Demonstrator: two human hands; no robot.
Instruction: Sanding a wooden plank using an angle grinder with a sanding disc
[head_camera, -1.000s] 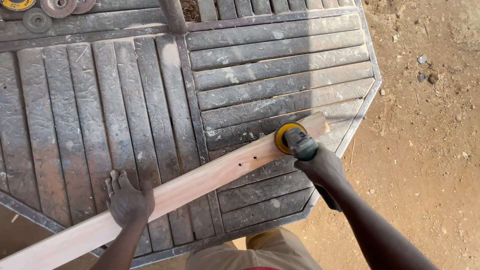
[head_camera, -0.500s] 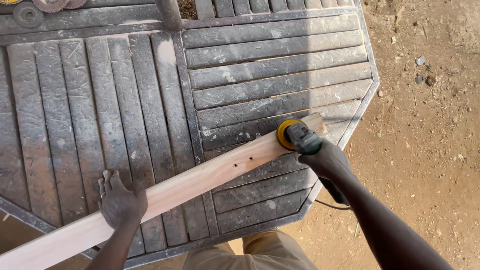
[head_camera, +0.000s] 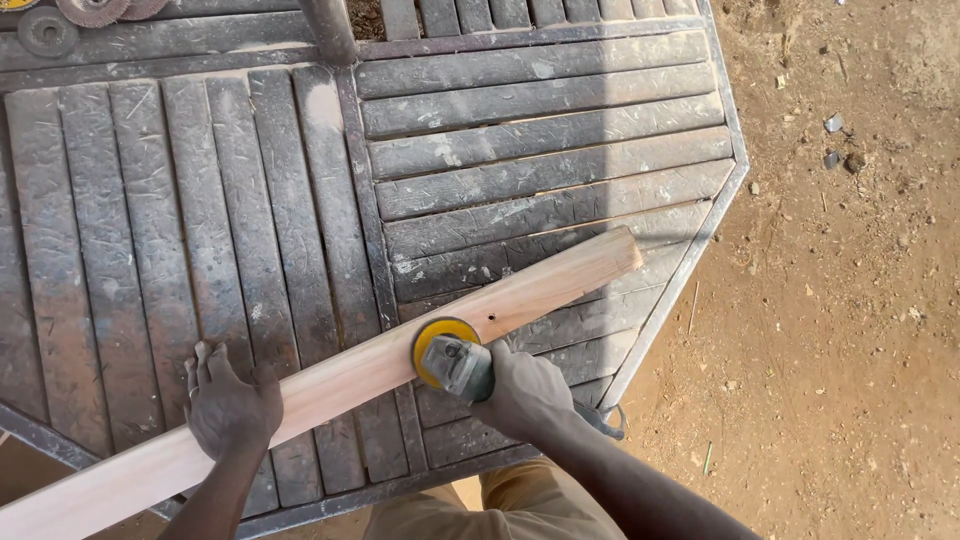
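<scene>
Since the earlier frame my right hand (head_camera: 525, 392) had run the sander (head_camera: 450, 358) back along the board (head_camera: 370, 370), from near the far end to about its middle. Right grip was closed around the sander body, yellow disc flat on the wood. Left hand (head_camera: 230, 405) pressed palm-down on the board, fingers spread, gripping nothing. Board was pale, clean, lying diagonally across the slatted grey table (head_camera: 520, 130), small hole just beside the disc.

Outdoor site, daylight. The table (head_camera: 560, 150) was a dusty grey slatted top with angled corners, slats running in two directions within metal framing. Reddish-brown dirt ground (head_camera: 850, 330) lay to the right, scattered with small stones (head_camera: 832, 122) and debris.
</scene>
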